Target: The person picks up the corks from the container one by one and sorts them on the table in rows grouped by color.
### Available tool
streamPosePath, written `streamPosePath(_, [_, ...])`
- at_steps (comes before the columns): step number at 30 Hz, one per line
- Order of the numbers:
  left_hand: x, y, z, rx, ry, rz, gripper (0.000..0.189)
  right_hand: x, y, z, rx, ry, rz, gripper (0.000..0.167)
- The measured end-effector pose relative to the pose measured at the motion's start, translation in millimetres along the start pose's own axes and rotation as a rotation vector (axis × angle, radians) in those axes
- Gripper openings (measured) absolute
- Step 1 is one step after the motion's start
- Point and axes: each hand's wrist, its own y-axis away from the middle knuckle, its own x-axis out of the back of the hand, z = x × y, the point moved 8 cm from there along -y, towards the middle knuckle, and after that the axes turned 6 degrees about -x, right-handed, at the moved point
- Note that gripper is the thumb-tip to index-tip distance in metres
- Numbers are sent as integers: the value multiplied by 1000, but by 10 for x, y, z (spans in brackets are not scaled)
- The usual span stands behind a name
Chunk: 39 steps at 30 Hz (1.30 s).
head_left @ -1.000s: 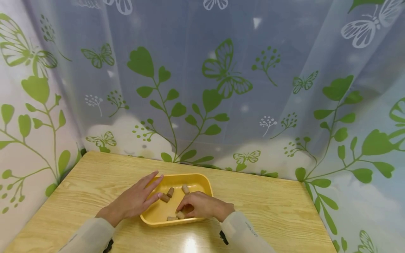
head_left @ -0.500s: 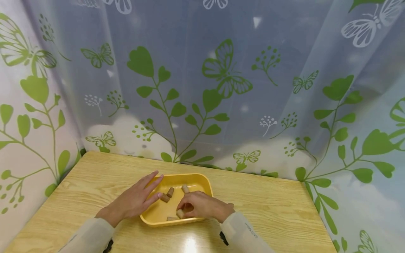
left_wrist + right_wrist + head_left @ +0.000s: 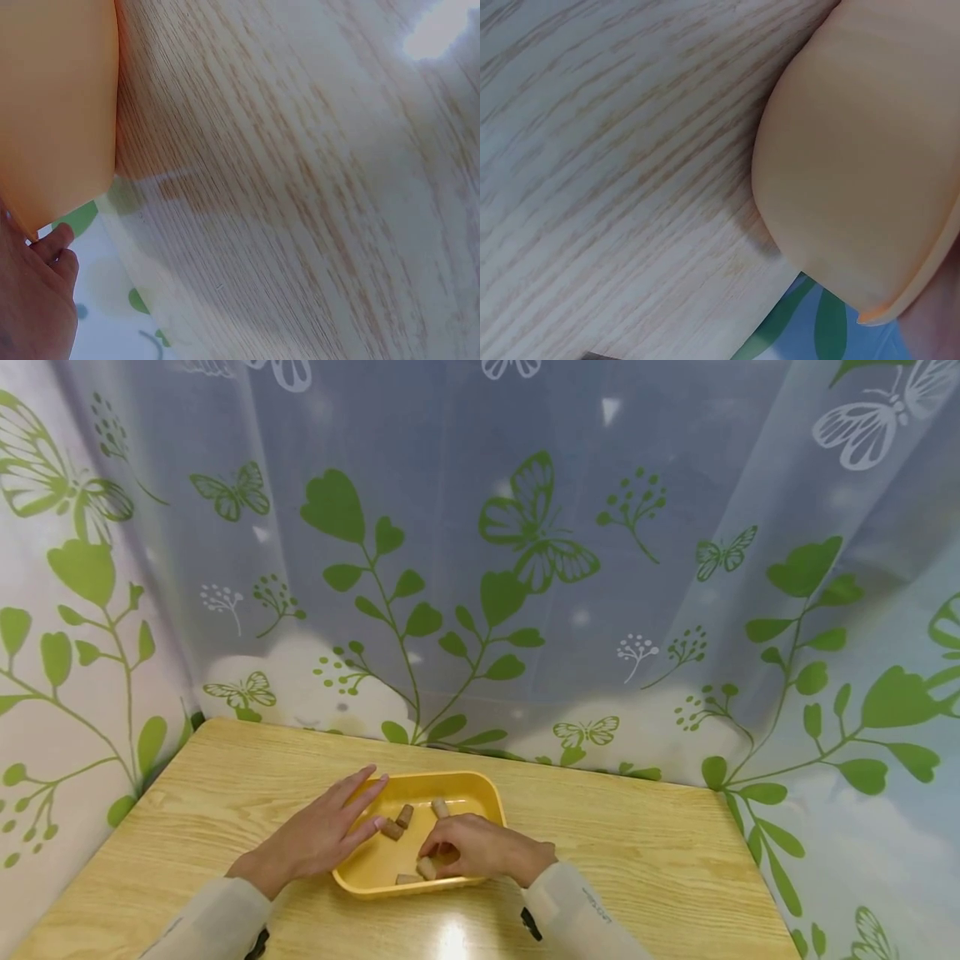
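A yellow tray [image 3: 372, 865] holds several small tapered corks. My left hand [image 3: 311, 833] lies across its left rim with the fingers spread and mostly straight; the thumb tip is close to a brown cork [image 3: 391, 829], and I cannot tell if they touch. Another brown cork [image 3: 405, 816] leans close by. Reaching over the near right side, my right hand [image 3: 483, 847] pinches a pale cork [image 3: 426, 868] by the tray's front wall. Left of it lies one more cork [image 3: 408, 878]. Behind the right hand sits a pale cork [image 3: 440, 808], partly covered. Both wrist views mainly show the tray's outer wall [image 3: 855, 150].
The tray stands on a light wood-grain table [image 3: 637, 868]. A curtain [image 3: 450, 610] with green leaves and butterflies hangs behind the table's far edge and along both sides. Glare shines on the tabletop in front of the tray.
Between the first and second frames, the pale cork in my right fingers turned slightly to a steeper angle. Since then it has hardly moved. My left hand stays in place.
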Motion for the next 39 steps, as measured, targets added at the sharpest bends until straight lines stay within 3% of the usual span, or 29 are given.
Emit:
streamPosePath(10, [0,0,6,-5,-11,8,65,-10,-8,19,-8,-10,17,23])
streamPosePath(24, [5,3,3,3,3,-2,65,72,40,15,-26,-36,106,26])
streamPosePath(39, [-11,3,-18,6,1,-6,66,317,219,104,-47,-147,203,31])
